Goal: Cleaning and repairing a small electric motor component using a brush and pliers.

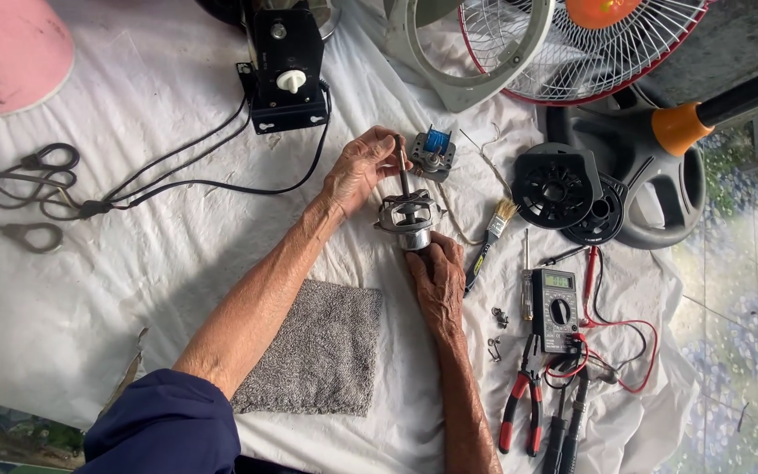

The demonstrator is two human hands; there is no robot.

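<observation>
Both hands on the fan motor [407, 219]: left hand [357, 171] pinches its shaft, right hand [436, 274] grips the metal body. I'd keep that shaft straight, twist gently.

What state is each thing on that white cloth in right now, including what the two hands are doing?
Left hand: fingers closed on the motor's shaft.
Right hand: gripping the motor's lower end.
Fan motor: out of its housing, held above the cloth.
Multimeter: lying flat, leads plugged in.
Pliers: lying flat, handles apart.
Paintbrush: lying untouched.
Fan guard: detached, lying flat.
Grey towel: spread flat.
</observation>
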